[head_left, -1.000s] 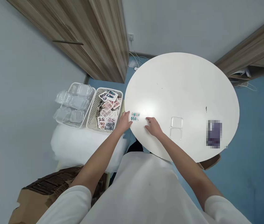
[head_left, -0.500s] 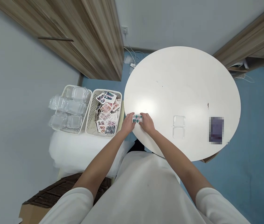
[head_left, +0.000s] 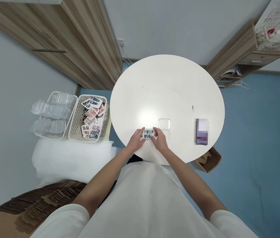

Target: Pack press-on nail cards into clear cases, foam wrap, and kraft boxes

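Between my two hands is a small white card [head_left: 149, 133] with two rows of teal and pale press-on nails. My left hand [head_left: 136, 140] pinches its left end, and my right hand [head_left: 160, 140] pinches its right end. The card is over the near part of the round white table [head_left: 174, 82]. Just beyond and beside my right hand lies an open clear plastic case [head_left: 164, 124], its lower half partly hidden by that hand.
To the left stand a white basket [head_left: 71, 127] of nail cards and another basket [head_left: 74, 103] of clear plastic cases. A blurred purple item [head_left: 201, 132] lies at the table's right. Below that edge is a cardboard box [head_left: 211, 160] on the floor.
My view has turned to the right. Both hands, still on the card, have moved right over the table, closer to the clear case.
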{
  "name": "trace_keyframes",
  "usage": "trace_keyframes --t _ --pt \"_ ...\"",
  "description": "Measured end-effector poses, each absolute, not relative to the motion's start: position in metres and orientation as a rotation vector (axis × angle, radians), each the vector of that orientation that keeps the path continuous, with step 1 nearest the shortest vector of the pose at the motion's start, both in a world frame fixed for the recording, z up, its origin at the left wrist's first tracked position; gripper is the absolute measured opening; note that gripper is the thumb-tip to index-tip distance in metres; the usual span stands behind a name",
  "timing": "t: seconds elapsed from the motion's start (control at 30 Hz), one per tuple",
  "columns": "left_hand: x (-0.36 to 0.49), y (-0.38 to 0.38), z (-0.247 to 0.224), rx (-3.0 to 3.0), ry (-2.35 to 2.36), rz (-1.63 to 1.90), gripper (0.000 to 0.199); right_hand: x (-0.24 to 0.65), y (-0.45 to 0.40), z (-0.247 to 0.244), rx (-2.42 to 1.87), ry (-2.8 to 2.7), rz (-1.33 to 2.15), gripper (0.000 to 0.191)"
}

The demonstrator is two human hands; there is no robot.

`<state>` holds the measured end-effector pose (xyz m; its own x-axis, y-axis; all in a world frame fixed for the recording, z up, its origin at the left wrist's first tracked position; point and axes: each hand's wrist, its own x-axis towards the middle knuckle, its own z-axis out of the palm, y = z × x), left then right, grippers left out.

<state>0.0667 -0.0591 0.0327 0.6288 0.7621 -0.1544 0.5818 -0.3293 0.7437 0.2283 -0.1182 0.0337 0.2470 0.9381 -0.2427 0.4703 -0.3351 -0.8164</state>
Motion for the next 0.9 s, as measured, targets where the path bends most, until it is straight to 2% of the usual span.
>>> trace_keyframes --t 0.27,0.53,0.9 --pt "0.122 -0.087 0.036 2.068 0.979 0.156 0.061 0.301 -0.169 0.03 -1.774 -1.434 1.18 0.064" --pt "0.15 -0.091 0.033 2.192 1.103 0.047 0.061 0.335 -0.169 0.017 -1.847 -1.665 1.016 0.064" --pt "0.157 -0.084 0.015 2.159 1.176 -0.074 0.062 0.332 -0.152 0.002 -2.01 -1.765 0.927 0.062"
